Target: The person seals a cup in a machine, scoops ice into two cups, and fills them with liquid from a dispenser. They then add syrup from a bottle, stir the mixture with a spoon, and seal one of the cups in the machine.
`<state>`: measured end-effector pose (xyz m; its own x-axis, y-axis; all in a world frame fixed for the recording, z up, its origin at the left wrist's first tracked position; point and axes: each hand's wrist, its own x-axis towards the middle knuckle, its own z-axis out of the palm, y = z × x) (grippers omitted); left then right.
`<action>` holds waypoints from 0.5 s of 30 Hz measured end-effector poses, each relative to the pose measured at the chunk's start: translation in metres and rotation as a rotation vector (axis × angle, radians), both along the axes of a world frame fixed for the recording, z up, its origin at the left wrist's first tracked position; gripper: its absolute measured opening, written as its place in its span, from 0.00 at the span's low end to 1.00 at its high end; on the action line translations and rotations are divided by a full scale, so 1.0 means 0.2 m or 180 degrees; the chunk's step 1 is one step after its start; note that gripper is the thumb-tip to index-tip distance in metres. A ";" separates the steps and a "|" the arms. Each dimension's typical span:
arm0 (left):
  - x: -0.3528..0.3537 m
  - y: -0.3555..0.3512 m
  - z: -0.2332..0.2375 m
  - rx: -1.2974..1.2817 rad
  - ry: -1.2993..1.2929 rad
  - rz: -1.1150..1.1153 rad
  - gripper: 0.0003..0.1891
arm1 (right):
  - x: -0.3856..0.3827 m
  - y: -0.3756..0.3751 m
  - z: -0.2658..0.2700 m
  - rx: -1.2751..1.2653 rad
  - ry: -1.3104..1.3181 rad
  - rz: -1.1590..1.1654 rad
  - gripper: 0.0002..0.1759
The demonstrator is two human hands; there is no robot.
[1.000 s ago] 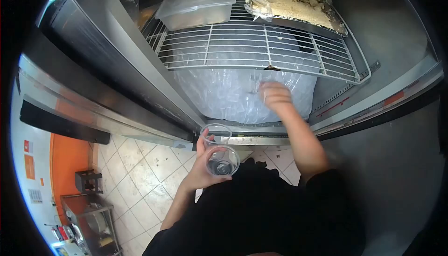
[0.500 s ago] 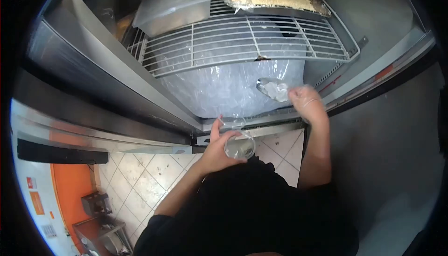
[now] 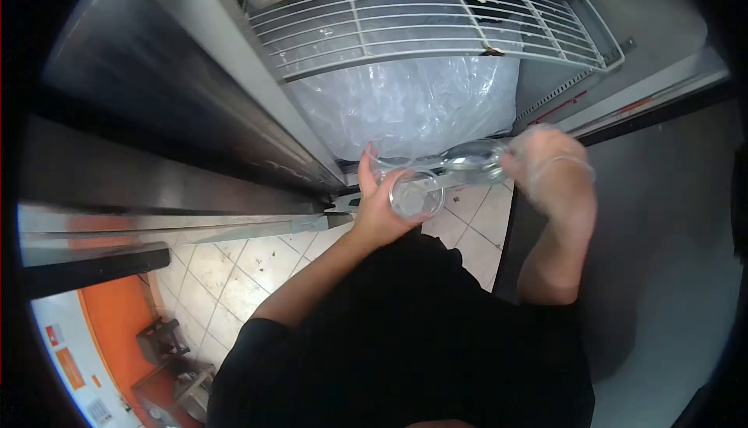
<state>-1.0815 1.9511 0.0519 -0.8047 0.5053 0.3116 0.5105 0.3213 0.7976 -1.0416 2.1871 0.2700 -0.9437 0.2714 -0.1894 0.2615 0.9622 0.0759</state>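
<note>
Clear round plastic cup, pale bits inside, gripped in left hand; second clear plastic cup just beyond, in same fingers. Shiny curved metal scoop right of cup, handle end closed in right hand, film-covered. Below grip, cream tiled floor; ahead, open steel cabinet. Left palm turned up, thumb nearest body; right wrist bent inward. Beyond hands, clear bag of ice under white wire rack, which partly blocks view of bag.
</note>
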 end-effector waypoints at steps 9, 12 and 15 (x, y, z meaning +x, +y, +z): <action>0.01 -0.16 -0.03 0.0663 -0.0101 -0.0291 0.45 | -0.53 0.21 -0.66 0.1109 0.0642 0.0285 0.15; 0.00 -0.16 -0.01 0.0442 0.0062 -0.0332 0.45 | -0.69 0.22 -0.95 0.0563 0.0505 0.0397 0.19; -0.01 -0.16 0.02 0.0212 0.0150 -0.0393 0.45 | -0.71 0.36 -0.86 -0.0822 -0.0176 -0.0089 0.25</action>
<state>-1.0830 1.9199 0.0551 -0.7214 0.5765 0.3837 0.5802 0.2008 0.7893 -1.1843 2.2595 0.0975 -0.9228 0.2330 -0.3068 0.2904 0.9440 -0.1564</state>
